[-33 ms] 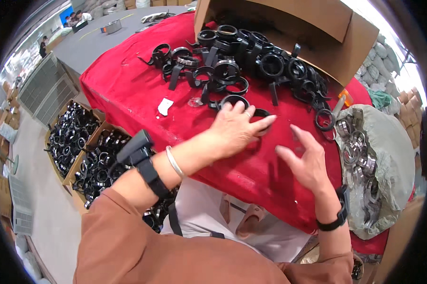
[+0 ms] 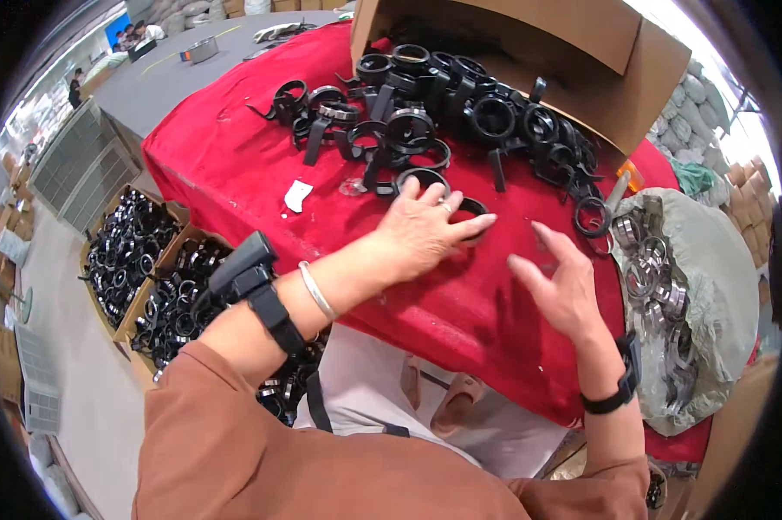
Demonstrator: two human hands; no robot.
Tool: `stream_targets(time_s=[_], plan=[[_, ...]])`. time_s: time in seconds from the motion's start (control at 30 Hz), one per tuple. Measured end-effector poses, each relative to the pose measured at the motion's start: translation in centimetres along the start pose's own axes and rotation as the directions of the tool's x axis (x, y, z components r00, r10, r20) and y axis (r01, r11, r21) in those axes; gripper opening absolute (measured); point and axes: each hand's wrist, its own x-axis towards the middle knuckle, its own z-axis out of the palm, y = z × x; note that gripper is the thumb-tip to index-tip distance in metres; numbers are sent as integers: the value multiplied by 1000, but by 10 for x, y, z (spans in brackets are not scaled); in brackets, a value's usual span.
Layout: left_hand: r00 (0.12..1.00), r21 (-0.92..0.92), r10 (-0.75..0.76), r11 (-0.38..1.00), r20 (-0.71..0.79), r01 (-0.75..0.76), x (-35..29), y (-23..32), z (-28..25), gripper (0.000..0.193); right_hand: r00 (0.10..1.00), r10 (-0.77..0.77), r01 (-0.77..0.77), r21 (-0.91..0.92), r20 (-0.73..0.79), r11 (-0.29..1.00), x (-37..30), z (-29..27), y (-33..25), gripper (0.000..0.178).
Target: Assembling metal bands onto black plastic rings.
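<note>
My left hand (image 2: 418, 232) lies palm down over the front edge of a pile of black ring-shaped parts with lever handles (image 2: 410, 128). Its fingers are spread, covering part of one black ring (image 2: 423, 180) and reaching beside another black ring (image 2: 470, 210). The underside of that hand is hidden, so contact with the rings cannot be made out fully. To the right, my right hand (image 2: 561, 279) hovers above the red cloth (image 2: 460, 303), thumb and fingers apart, nothing between them. A single black ring (image 2: 592, 217) lies beyond it.
Behind the pile a cardboard box (image 2: 659, 95) lies open toward me. An open plastic sack (image 2: 716, 286) of metal rings (image 2: 659, 277) stands at right. Boxes of black parts (image 2: 131, 251) sit low at left. A white scrap (image 2: 298, 196) and an orange-handled tool (image 2: 631, 176) rest on the cloth.
The whole view shifts slightly. Both hands keep nearly the same pose, with my left hand still over the rings and my right hand still apart from them.
</note>
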Motion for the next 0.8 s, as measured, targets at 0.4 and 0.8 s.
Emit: stream_targets(time_s=[0.4,0.8], plan=[[996,66,-49,997,73,44,6,-45,17,67,945,281,-306,147,169,941,127,93,95,63],[980,-592,-193,785,50,185,34,41,14,42,959,273,-275,23,73,961,-6,21,38,30]])
